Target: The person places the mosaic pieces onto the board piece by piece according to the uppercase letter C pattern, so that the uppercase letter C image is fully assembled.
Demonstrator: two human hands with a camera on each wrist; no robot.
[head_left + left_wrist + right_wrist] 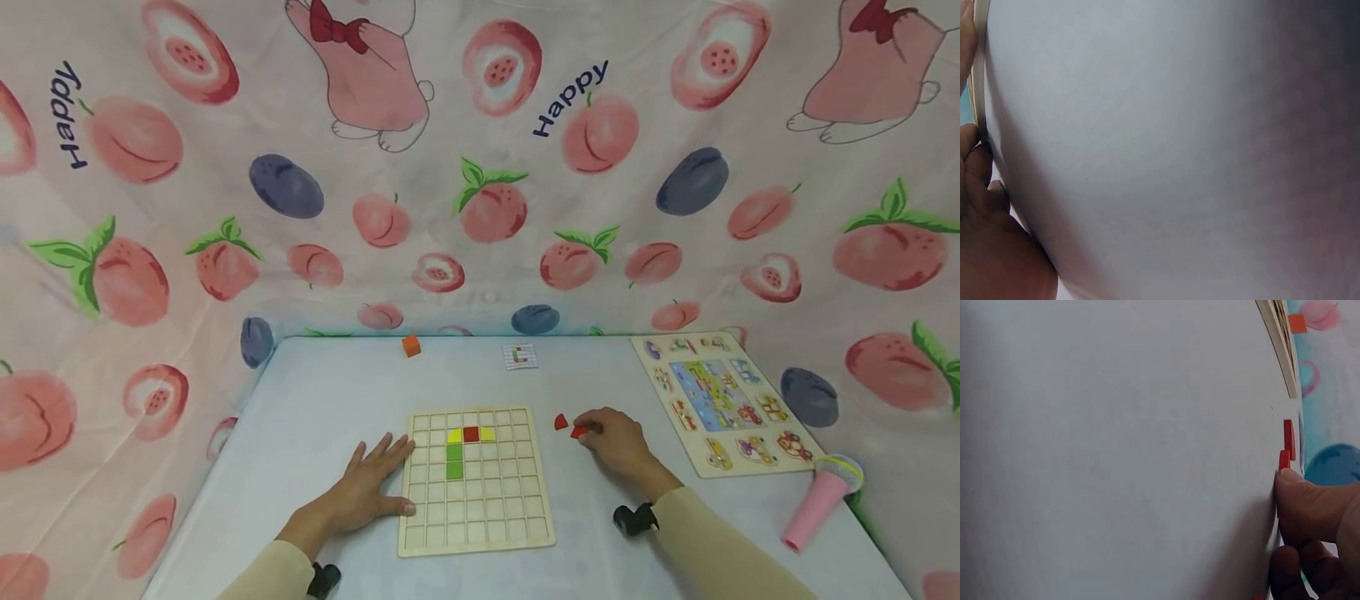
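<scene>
A square wooden grid board [501,508] lies in the middle of the table. In its cells sit a red square tile [471,434] between two yellow quarter-round tiles [487,434], and two green tiles [454,462] below the left one. My left hand [363,487] rests spread at the board's left edge, thumb and fingertips touching its rim. Right of the board, my right hand [617,443] pinches a small red piece [1284,459] between thumb and finger, low over the table. Another red piece [561,422] lies just beside it; fingers partly hide the pinched one.
An orange cube [411,346] and a small pattern card [521,357] lie near the table's back edge. To the right are a wooden picture puzzle board [693,446] and a pink toy microphone [813,508]. A fruit-print curtain [480,308] hangs behind.
</scene>
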